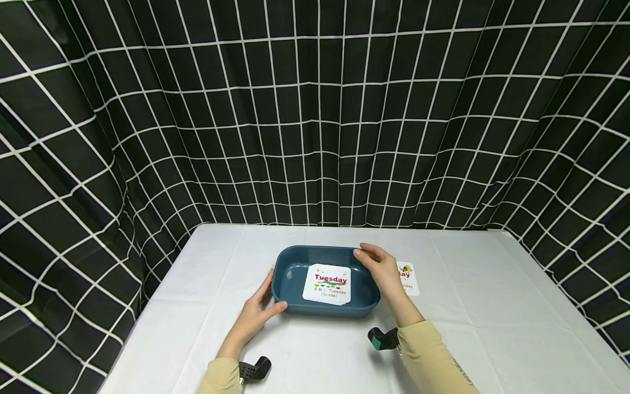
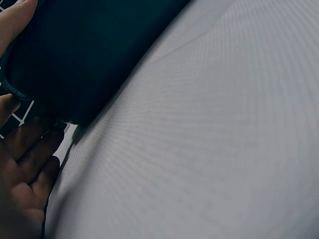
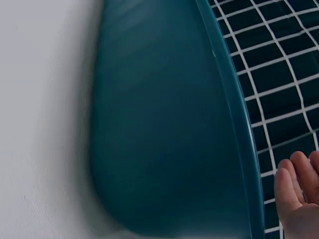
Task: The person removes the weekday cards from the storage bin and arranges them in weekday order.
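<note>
A black curtain with a white grid (image 1: pixel 320 120) rises at the left and runs behind a white-clothed table (image 1: pixel 167 339). From where I stand, a person in beige sleeves (image 1: pixel 221 376) works toward the far edge. The left hand (image 1: pixel 253 316), a small black camera (image 1: pixel 256 368) at its wrist, is spread around the near left corner of a dark blue tray (image 1: pixel 327 311), thumb on the near rim, fingers along the left end. The tray sits upright on the table, nearer the far edge than the near one. Inside, around the middle of its floor, lies a small stack of white cards (image 1: pixel 327 284), the top one reading "Tuesday" in red. At the tray's far right corner the right hand (image 1: pixel 383 271) is loosely extended, fingers slightly bent; whether its fingertips touch the rim, I cannot tell. A second wrist camera (image 1: pixel 384 339) sits below it. Just right of the hand, another white card (image 1: pixel 409 279) lies on the cloth, partly hidden.
</note>
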The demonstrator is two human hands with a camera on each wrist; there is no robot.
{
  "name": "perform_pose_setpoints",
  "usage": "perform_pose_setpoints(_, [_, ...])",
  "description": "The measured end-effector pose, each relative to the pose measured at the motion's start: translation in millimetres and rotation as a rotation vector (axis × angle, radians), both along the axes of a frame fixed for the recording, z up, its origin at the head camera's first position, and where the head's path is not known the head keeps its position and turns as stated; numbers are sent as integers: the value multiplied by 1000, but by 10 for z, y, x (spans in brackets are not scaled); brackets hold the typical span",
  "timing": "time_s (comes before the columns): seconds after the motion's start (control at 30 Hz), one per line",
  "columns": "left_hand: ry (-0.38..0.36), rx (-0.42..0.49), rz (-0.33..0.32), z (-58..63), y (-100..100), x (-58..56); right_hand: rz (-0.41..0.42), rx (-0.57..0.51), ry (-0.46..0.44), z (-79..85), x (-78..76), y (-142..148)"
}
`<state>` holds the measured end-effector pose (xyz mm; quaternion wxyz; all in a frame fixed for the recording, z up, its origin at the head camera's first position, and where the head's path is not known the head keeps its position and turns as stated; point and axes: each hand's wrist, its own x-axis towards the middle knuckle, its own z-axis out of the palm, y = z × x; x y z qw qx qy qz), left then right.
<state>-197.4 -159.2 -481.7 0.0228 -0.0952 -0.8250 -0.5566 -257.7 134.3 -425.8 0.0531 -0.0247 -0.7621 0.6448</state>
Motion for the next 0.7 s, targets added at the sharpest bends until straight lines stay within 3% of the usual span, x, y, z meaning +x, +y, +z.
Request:
perform_pose_setpoints(0.27, [14,2,-5,-5,-5,3,39,1,-29,-29,-9,-189])
perform_pose_setpoints(0.7, [7,3,-6,-20,-15,14,82,-9,-97,-235,-14,-316])
